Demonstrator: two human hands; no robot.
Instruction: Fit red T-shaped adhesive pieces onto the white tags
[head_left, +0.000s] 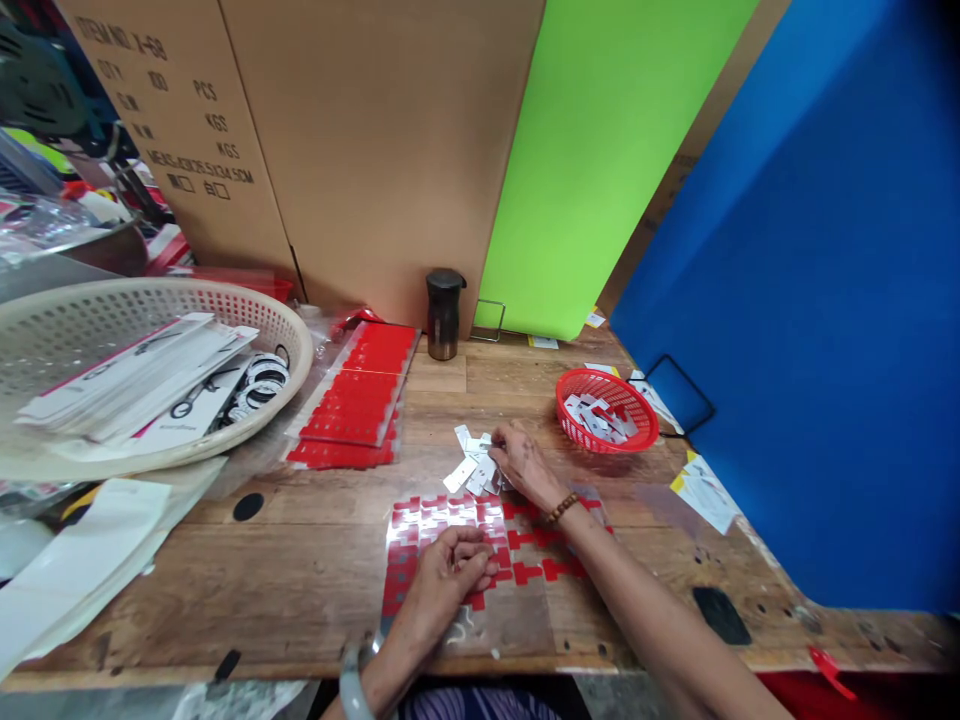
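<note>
My left hand [448, 578] rests over a clear sheet with red T-shaped stickers [527, 573], its fingers curled and the thumb close to the forefinger. Whatever may be between those fingertips is hidden. Further from me, my right hand [526, 465] reaches to a small pile of flat, silvery-white plates [469, 470]; its fingers are pinched at the pile's right side on one of these plates. The right forearm covers part of the red sticker sheet. Glare lies across the sheet's upper left portion.
A red basket [568, 432] with more small plates stands at right. Stacked red sticker sheets [367, 385] and a dark lidded bottle [443, 315] lie beyond. At left is a large cream basket [296, 400] with printed cards. Cardboard [382, 150], green [600, 150] and blue panels [810, 330] wall the table.
</note>
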